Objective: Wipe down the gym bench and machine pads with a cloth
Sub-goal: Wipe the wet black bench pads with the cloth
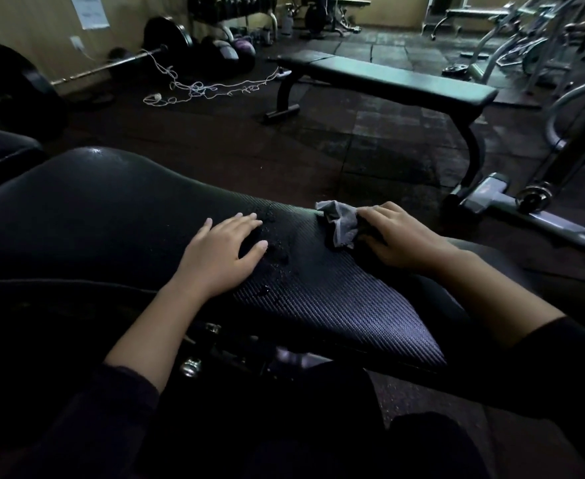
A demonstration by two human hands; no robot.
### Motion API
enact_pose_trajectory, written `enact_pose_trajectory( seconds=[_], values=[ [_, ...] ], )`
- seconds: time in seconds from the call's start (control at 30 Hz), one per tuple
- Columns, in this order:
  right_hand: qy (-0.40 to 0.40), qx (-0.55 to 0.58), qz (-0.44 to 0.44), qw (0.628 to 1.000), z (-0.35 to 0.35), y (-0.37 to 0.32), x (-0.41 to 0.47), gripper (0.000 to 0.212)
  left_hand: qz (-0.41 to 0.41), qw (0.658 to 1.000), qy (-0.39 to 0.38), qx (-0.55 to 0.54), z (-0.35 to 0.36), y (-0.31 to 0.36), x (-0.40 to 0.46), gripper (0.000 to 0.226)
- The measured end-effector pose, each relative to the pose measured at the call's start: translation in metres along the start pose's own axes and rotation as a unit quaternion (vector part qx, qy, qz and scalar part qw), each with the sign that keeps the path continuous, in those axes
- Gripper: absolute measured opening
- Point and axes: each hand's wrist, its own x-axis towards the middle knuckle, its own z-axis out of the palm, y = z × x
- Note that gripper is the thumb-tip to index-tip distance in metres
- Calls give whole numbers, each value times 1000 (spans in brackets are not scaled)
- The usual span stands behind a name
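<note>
- Droplets (277,236) sit unwiped on the pad (318,292).
- Right hand (398,236) clutches the cloth (341,221); left hand (225,250) rests flat, released.
- Far bench (387,79) likely remains.

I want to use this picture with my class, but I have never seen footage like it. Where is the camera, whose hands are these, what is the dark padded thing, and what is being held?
There is no machine, just a person. The one picture comes from a camera worn on the head, looking forward and down. The left hand rests flat on a black ribbed pad. The right hand presses a crumpled grey cloth onto the pad, fingers curled over it. Between the hands, droplets wet the pad. Beyond stand a flat bench and, to the left, a barbell.
</note>
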Motion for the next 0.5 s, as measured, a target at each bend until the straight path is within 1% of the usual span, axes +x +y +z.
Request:
enact_pose_trajectory(
  seconds=[0.07,0.1,0.17,0.2,0.3,0.37,0.43,0.47,0.5],
  values=[
    [14,-13,12,1000,3,-3,6,56,5,1000,-7,4,-2,-2,0,50],
    [24,-8,22,999,0,-7,9,51,6,1000,-11,6,-4,-3,-1,50],
    [46,23,33,998,-11,-16,17,30,8,1000,-16,8,-7,-6,-3,51],
    [61,51,25,997,-18,-21,22,22,9,1000,-18,11,-9,-9,-4,51],
    [83,154,43,984,-46,-50,33,12,9,999,-26,26,-16,-17,-8,52],
    [47,261,68,962,-62,-69,40,14,4,999,-28,33,-21,-25,-9,52],
    [-14,377,100,921,-72,-83,45,18,0,999,-25,32,-25,-33,-10,51],
    [-39,401,109,909,-71,-90,47,19,-1,999,-23,28,-25,-36,-10,50],
    [-58,390,113,912,-66,-95,49,19,-1,1000,-20,23,-25,-39,-11,48]
  ],
)
